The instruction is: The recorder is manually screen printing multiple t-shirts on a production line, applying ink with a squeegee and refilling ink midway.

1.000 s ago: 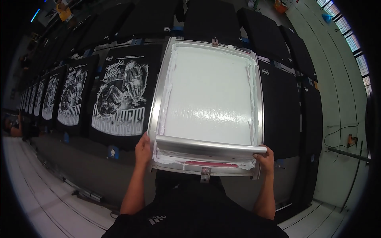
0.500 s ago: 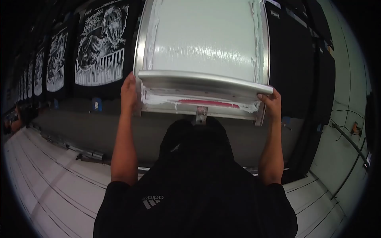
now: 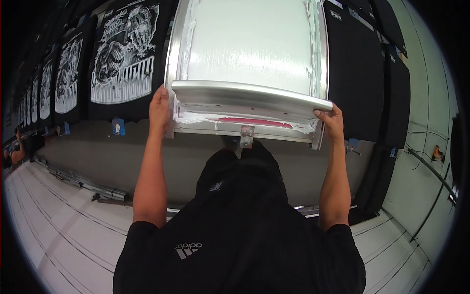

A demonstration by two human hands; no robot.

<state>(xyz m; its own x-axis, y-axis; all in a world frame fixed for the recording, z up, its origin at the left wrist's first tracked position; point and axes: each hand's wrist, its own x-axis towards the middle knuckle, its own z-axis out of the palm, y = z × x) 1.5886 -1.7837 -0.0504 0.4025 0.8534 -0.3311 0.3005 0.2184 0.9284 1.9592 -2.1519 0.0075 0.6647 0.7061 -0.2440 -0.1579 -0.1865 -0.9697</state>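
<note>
A screen-printing frame (image 3: 172, 66) with metal rails and pale mesh extends away from my body. Across its near end lies a long silver squeegee (image 3: 249, 92), its right end jutting past the right rail. My left hand (image 3: 159, 110) is closed around the left rail, near the squeegee's left end. My right hand (image 3: 332, 122) grips the squeegee's right end, thumb on the near side; its fingers are partly hidden, and whether they also touch the rail I cannot tell. White ink (image 3: 196, 116) and a reddish strip (image 3: 254, 121) show below the squeegee.
Black shirts with white prints (image 3: 125, 59) line the left; plain black shirts (image 3: 355, 78) lie on the right. A metal bracket (image 3: 246, 137) projects from the frame's near edge toward me. Another person's arm (image 3: 18, 151) shows at far left. A hose (image 3: 433, 176) runs at right.
The whole view has shifted slightly, with the frame, squeegee and both hands a little higher in the picture. Both hands keep the same hold.
</note>
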